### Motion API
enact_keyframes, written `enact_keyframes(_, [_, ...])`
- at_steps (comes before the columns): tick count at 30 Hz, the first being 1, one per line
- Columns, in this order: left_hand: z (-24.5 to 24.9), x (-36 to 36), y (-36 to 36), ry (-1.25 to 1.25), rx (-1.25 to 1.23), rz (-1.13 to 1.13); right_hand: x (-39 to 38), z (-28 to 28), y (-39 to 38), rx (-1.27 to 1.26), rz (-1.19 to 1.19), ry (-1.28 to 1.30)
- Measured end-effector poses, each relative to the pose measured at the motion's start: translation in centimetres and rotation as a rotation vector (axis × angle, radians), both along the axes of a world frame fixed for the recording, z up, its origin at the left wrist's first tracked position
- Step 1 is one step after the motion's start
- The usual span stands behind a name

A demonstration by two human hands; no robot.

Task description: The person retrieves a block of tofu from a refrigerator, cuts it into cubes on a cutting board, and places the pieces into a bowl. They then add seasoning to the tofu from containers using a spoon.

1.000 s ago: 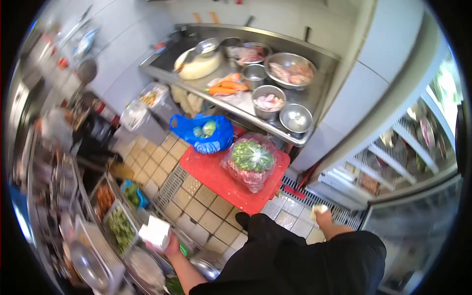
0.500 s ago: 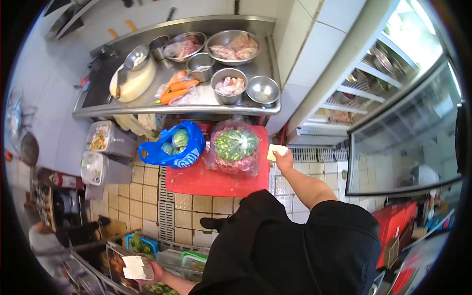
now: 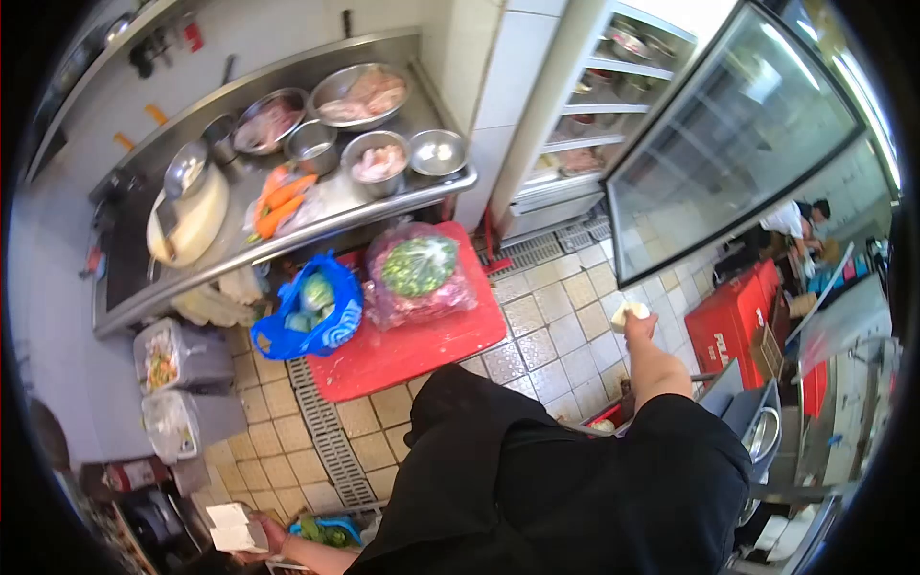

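Note:
At the lower left, my left hand (image 3: 272, 535) is closed around white, straight-edged blocks (image 3: 233, 530) that look like tofu. They lie side by side on the palm and fingers. My right hand (image 3: 640, 327) reaches out over the tiled floor on the right, gripping one pale block (image 3: 625, 312) of a similar look. Below the open glass door (image 3: 738, 144) of a fridge, that block touches nothing but the hand. Leafy greens (image 3: 326, 530) in a blue-edged container are just beside my left hand.
A red table (image 3: 412, 359) holds a blue bag (image 3: 278, 331) of round vegetables and a plastic bag of chopped greens (image 3: 419, 265). Behind it, a steel counter (image 3: 321, 222) carries meat bowls, carrots (image 3: 283, 196) and a cutting board. Another person (image 3: 791, 225) is at far right.
The view has turned to the right. My right hand has moved away from the red table, out over the floor, still holding its block. My left hand keeps its white blocks.

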State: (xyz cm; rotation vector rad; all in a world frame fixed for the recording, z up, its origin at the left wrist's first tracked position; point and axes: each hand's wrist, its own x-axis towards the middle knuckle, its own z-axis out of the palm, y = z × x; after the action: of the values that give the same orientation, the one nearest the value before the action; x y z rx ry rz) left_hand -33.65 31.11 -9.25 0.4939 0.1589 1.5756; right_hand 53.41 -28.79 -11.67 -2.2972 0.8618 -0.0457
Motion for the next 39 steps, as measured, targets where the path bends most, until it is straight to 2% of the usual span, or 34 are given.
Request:
enact_keyframes(1, [-2.1, -1.4, 1.2, -0.096, -0.009, -0.052, 1.3, 3.3, -1.2, 0.061, 0.009, 0.006])
enact_keyframes(3, [-3.6, -1.2, 3.3, 0.062, -0.195, 0.174, 5.0, 6.7, -4.8, 0.103, 0.115, -0.063])
enact_keyframes(4, [-3.5, 0.2, 3.8, 0.096, -0.229, 0.199, 6.9, 8.8, -6.3, 0.149, 0.166, -0.021])
enact_keyframes(7, [-2.4, 4.4, 4.6, 0.054, -0.156, 0.054, 12.1, 12.7, -9.3, 0.213, 0.264, 0.077])
enact_keyframes(10, [-1.2, 6.8, 5.4, 0.006, -0.080, -0.088, 14.9, 14.8, -8.5, 0.223, 0.308, 0.102])
enact_keyframes(12, [-0.5, 7.9, 6.1, -0.044, -0.010, -0.182, 15.9, 15.4, -6.2, 0.250, 0.374, 0.129])
enact_keyframes(13, [-0.4, 8.9, 7.6, -0.164, 0.057, -0.342, 17.2, 14.1, -6.2, 0.250, 0.406, 0.143])
enact_keyframes(14, [0.2, 10.0, 5.9, 0.029, -0.018, -0.044, 19.6, 10.9, -7.8, 0.250, 0.439, 0.050])
enact_keyframes(15, [2.4, 12.9, 4.9, -0.040, -0.126, 0.097, 21.2, 8.2, -7.0, 0.258, 0.487, -0.038])
enact_keyframes(16, [2.2, 12.6, 4.5, 0.038, -0.121, 0.067, 20.1, 10.1, -4.3, 0.353, 0.500, -0.014])
enact_keyframes(17, [3.7, 14.3, 4.2, -0.044, -0.027, -0.046, 19.6, 10.5, -2.6, 0.391, 0.471, -0.051])
enact_keyframes(18, [4.2, 15.1, 3.9, -0.027, -0.138, 0.136, 20.2, 9.0, -2.0, 0.380, 0.457, -0.143])
enact_keyframes(19, [4.6, 14.8, 3.7, -0.047, -0.105, 0.053, 20.7, 8.1, -1.9, 0.396, 0.479, -0.157])
enact_keyframes(20, [3.8, 13.2, 3.9, 0.075, -0.069, 0.014, 19.8, 10.0, 0.5, 0.399, 0.432, -0.036])
enact_keyframes(21, [3.8, 12.9, 3.9, 0.053, -0.035, 0.033, 19.5, 10.2, 2.1, 0.403, 0.442, -0.033])
enact_keyframes(22, [3.6, 11.9, 3.8, 0.058, -0.136, 0.130, 19.2, 10.2, 3.5, 0.366, 0.444, -0.024])
enact_keyframes(23, [4.8, 12.3, 3.8, 0.020, -0.102, 0.086, 19.1, 10.2, 5.1, 0.384, 0.457, 0.028])
enact_keyframes(26, [5.3, 10.7, 4.7, 0.057, -0.105, 0.152, 17.5, 10.5, 12.3, 0.327, 0.544, 0.079])
enact_keyframes(28, [4.2, 7.8, 5.8, 0.078, -0.108, 0.160, 16.4, 8.6, 17.5, 0.328, 0.788, -0.118])
enact_keyframes(29, [3.6, 6.2, 6.6, 0.098, -0.115, 0.141, 15.8, 7.6, 20.9, 0.089, 0.904, -0.234])
enact_keyframes(30, [3.2, 4.8, 7.4, 0.115, -0.169, 0.166, 14.3, 7.7, 24.6, 0.201, 0.922, -0.163])
enact_keyframes(33, [3.6, 1.4, 10.1, 0.075, -0.205, 0.112, 6.1, 8.6, 37.2, 0.595, 0.970, 0.016])
enact_keyframes(34, [5.0, 1.0, 11.1, 0.093, -0.251, 0.104, 3.3, 8.4, 40.9, 0.594, 0.978, 0.019])
enact_keyframes(37, [3.9, -5.0, 14.1, 0.173, -0.412, 0.158, -5.0, 6.1, 51.5, 0.383, 1.166, -0.095])
enact_keyframes(39, [6.8, -6.2, 16.0, 0.258, -0.391, 0.138, -9.6, 3.5, 57.5, 0.390, 1.322, -0.096])
